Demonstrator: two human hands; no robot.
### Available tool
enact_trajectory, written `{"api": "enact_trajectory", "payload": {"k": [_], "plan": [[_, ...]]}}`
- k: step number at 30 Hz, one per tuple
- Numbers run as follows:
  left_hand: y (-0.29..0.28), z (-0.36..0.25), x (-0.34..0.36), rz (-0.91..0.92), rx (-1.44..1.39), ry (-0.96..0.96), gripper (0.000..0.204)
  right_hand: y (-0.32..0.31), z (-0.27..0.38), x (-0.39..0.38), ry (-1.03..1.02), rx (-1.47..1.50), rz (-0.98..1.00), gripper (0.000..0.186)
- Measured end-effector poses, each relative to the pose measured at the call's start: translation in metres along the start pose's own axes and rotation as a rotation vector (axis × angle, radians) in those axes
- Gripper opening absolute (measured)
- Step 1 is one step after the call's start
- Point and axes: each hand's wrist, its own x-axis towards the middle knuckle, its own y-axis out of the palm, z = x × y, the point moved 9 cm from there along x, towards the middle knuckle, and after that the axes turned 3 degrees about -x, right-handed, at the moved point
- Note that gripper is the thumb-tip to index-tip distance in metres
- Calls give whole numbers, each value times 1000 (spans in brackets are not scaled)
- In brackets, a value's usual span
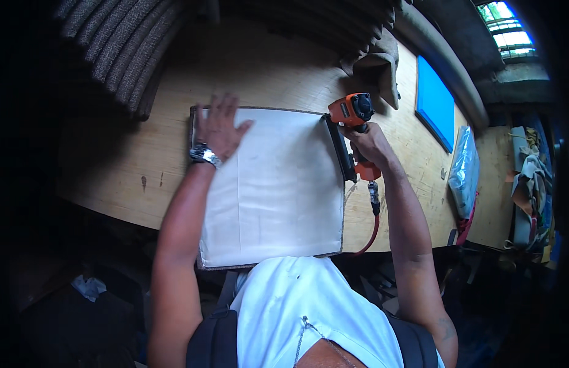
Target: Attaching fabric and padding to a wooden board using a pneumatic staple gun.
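A square panel (pixel 278 190) lies on the wooden table in front of me, its upper face covered in white cloth and its rim edged with dark fabric. My left hand (pixel 220 129) rests over its far left corner, fingers spread and slightly blurred, with a metal watch (pixel 204 155) on the wrist. In my right hand (pixel 371 147) is an orange and black pneumatic stapler (pixel 350 110), gripped by its handle. The stapler's nose meets the panel's far right corner, and its black magazine runs along the right edge. Whether a staple is there cannot be made out.
A red air hose (pixel 374 230) drops from the stapler past the table edge. Dark grey upholstered pieces (pixel 122 55) are stacked at the far left. On the right lie a blue board (pixel 436 104), a plastic-wrapped package (pixel 464 172) and a fabric heap (pixel 533 184). The wooden table (pixel 131 178) extends left.
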Motion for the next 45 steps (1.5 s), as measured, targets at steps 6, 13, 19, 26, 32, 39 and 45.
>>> {"api": "enact_trajectory", "payload": {"k": [6, 13, 19, 26, 32, 39, 45], "plan": [[-16, 60, 6, -281, -250, -124, 44, -2, 16, -5, -2, -9, -27, 34], [-14, 97, -4, -332, -565, -300, 29, 28, 35, -14, -41, -4, -10, 37], [-24, 101, -7, -456, -735, -335, 50, 41, 53, -15, -48, -6, -31, 38], [-11, 113, -10, -444, -881, -376, 75, 64, 76, -18, -75, -7, -23, 40], [-4, 113, -10, -439, -992, -384, 82, 85, 99, -18, -99, -71, -12, 43], [5, 121, -11, -447, -1095, -418, 86, 103, 122, -18, -114, -120, -1, 45], [3, 118, -11, -429, -1182, -445, 87, 121, 145, -24, -108, -162, 32, 47]]}}
